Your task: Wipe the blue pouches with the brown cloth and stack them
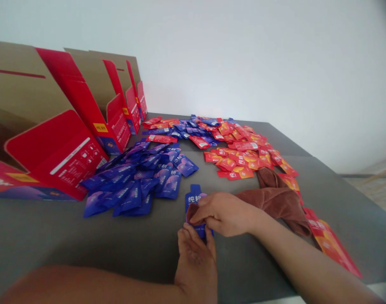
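Observation:
A blue sachet (193,196) with white lettering and a narrow neck lies flat on the grey table in front of me. My left hand (196,259) holds its lower end, thumb on the right side and fingers on the left. A brown cloth (272,200) is bunched in my right hand (229,213), whose closed fingers press a corner of it onto the sachet's printed face. The rest of that cloth trails under my right wrist toward the red sachets. My right hand hides part of the blue sachet.
Blue sachets (132,181) are heaped at left, red sachets (243,156) at right. A mixed pile (193,128) lies behind. Open red cartons (66,160) stand along the table's left side. A larger red packet (330,240) lies near the right edge, below a white wall (243,55).

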Tool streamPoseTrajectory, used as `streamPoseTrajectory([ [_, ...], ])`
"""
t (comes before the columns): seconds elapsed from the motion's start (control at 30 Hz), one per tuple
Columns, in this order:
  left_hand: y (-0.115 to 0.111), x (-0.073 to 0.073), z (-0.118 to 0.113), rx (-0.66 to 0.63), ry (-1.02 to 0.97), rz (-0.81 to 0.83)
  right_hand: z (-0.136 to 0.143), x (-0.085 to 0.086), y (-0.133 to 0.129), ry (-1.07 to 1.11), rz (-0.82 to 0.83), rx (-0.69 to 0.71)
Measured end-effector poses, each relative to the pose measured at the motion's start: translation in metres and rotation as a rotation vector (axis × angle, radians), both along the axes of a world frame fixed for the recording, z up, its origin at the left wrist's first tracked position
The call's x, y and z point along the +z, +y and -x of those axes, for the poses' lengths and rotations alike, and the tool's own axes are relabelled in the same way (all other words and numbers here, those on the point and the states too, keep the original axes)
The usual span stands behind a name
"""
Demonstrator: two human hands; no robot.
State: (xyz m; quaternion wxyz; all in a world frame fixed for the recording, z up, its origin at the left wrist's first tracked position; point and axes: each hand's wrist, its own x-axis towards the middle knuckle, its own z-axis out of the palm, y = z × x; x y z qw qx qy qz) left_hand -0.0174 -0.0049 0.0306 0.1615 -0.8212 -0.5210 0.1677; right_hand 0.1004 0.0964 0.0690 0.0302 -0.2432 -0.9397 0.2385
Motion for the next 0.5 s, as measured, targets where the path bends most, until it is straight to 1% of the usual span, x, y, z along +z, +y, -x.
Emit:
streamPoseTrajectory([
  [0.07, 0.001, 0.002, -0.001, 0.004, 0.006, 0.008, 0.0, -0.002, 0.002, -0.008, -0.009, -0.061],
  [0.2, 0.001, 0.001, -0.001, 0.014, 0.023, -0.029, -0.005, -0.009, 0.012, -0.021, -0.069, -0.289],
  [0.27, 0.001, -0.001, -0.001, 0.008, 0.03, -0.052, -0.008, -0.011, 0.016, -0.031, -0.094, -0.349],
  [0.3, 0.001, -0.002, -0.001, 0.006, 0.033, -0.062, -0.009, -0.012, 0.017, -0.034, -0.101, -0.357],
  [0.37, 0.001, -0.004, 0.0, -0.002, 0.032, -0.08, -0.01, -0.011, 0.017, -0.028, -0.099, -0.328],
  [0.5, -0.001, -0.005, 0.001, 0.002, 0.016, -0.069, -0.009, -0.003, 0.01, -0.008, -0.053, -0.157],
])
